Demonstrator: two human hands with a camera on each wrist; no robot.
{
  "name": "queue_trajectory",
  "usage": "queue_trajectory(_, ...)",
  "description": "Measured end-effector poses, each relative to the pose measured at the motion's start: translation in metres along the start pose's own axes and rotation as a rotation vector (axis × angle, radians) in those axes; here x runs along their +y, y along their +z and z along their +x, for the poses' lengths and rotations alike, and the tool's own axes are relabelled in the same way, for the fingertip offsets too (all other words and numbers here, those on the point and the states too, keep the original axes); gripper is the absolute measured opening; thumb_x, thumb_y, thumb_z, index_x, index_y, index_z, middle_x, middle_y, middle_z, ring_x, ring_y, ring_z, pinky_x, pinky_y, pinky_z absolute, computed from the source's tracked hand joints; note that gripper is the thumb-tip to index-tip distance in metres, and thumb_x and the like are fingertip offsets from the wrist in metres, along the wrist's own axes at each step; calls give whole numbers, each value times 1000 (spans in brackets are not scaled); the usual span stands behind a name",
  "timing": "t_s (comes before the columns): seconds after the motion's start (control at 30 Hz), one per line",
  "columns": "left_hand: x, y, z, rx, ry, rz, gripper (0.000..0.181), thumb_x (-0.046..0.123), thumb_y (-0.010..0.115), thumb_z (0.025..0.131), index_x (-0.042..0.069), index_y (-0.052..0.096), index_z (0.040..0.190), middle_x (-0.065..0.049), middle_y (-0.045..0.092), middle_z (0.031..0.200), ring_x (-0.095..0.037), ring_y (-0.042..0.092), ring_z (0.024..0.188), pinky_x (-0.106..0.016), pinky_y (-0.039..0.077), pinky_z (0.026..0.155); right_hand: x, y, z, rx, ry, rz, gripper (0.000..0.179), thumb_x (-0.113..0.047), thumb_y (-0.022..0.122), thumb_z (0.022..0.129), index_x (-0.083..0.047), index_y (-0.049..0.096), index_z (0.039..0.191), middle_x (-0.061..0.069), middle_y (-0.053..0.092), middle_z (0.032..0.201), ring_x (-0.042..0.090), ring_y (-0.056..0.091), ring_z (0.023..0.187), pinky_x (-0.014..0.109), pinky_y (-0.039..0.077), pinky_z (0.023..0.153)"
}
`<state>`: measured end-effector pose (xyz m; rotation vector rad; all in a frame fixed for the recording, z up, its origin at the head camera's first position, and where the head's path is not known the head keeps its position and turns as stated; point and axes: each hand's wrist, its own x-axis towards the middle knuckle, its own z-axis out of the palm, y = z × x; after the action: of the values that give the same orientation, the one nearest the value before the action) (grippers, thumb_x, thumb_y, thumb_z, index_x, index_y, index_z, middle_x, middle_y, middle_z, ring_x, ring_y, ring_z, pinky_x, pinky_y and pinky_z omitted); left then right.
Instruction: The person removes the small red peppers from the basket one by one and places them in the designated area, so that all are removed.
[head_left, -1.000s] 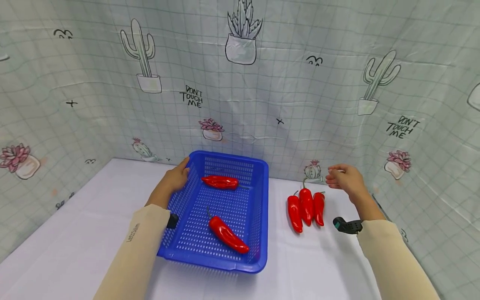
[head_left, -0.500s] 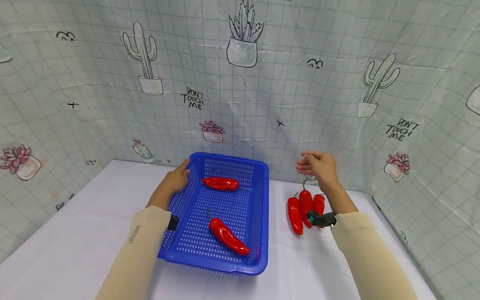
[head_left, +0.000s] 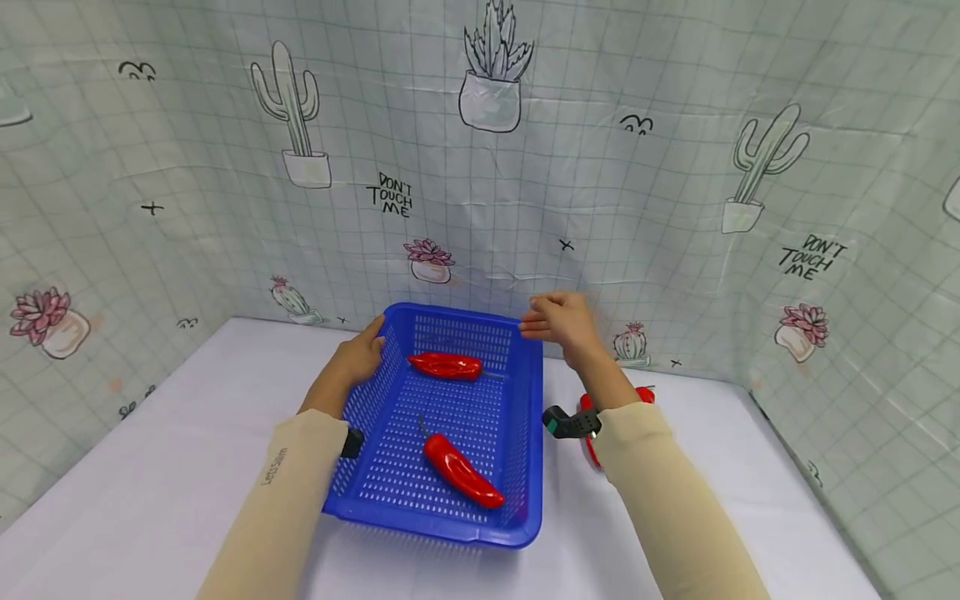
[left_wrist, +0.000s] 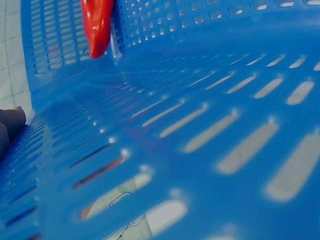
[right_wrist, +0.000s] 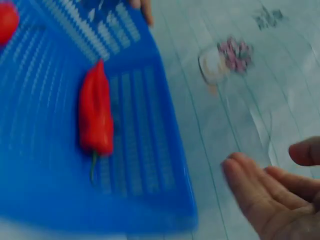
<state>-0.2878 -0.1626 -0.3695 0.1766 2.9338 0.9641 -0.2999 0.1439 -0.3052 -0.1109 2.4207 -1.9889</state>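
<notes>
A blue plastic basket (head_left: 536,450) with slotted walls holds two red chili peppers: one lies crosswise near the far wall (head_left: 446,366), the other slants across the near half (head_left: 463,472). My left hand (head_left: 357,354) grips the basket's left rim toward the far corner. Over the far right corner hovers my right hand (head_left: 561,323), its fingers extended and nothing in it. In the right wrist view, its fingers (right_wrist: 250,185) are spread from the thumb, apart from the basket rim. More red peppers (head_left: 646,395) lie on the table, mostly hidden beneath my right forearm.
A white cloth (head_left: 187,467) covers the table. Behind and along both sides hangs a grid-patterned curtain (head_left: 495,183) printed with cacti, close beyond the basket's far wall. Dark wrist straps (head_left: 572,422) sit at the sleeve cuffs.
My right hand has moved left, from beside the peppers on the table to the basket's far right corner. My left hand and the basket have stayed in place.
</notes>
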Motion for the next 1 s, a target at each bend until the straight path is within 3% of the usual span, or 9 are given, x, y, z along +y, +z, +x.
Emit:
queue_trajectory(0.27, -4, 1, 1, -7, -13, -26, 53, 17, 25, 107, 3, 13, 156, -33, 32, 150, -54, 34, 136, -61, 27, 115, -1, 43, 4, -115, 178, -68, 46, -13, 49, 100, 12, 43, 139, 36, 46, 136, 37, 65, 105, 42, 55, 92)
queue_trajectory(0.5, 0, 0, -1, 3, -12, -12, 52, 16, 25, 107, 3, 14, 156, -34, 34, 148, -54, 36, 134, -61, 29, 114, 5, 68, 9, 7, 334, 35, 69, -15, 57, 95, 5, 21, 150, 34, 39, 141, 43, 54, 119, 47, 51, 99)
queue_trajectory(0.63, 0, -1, -4, 0, -25, -17, 52, 17, 25, 107, 4, 13, 156, -33, 34, 149, -53, 36, 135, -60, 28, 114, 13, 77, 11, 24, 405, 55, 73, -16, 56, 95, 2, 17, 153, 37, 39, 142, 48, 50, 127, 50, 49, 101)
queue_trajectory(0.83, -6, -2, -2, 14, -19, 16, 52, 16, 25, 107, 2, 15, 156, -34, 36, 147, -54, 38, 133, -61, 31, 113, 25, 93, 14, 40, 465, 152, 69, -18, 56, 94, 1, 25, 152, 29, 29, 153, 51, 49, 126, 55, 50, 98)
queue_trajectory(1.0, -5, 0, 3, 10, -13, -15, 52, 18, 25, 107, 4, 15, 157, -32, 35, 149, -52, 38, 135, -60, 30, 113, 31, 99, 11, 23, 530, 33, 58, -24, 54, 97, -3, 37, 149, 28, 51, 138, 44, 66, 108, 46, 56, 89)
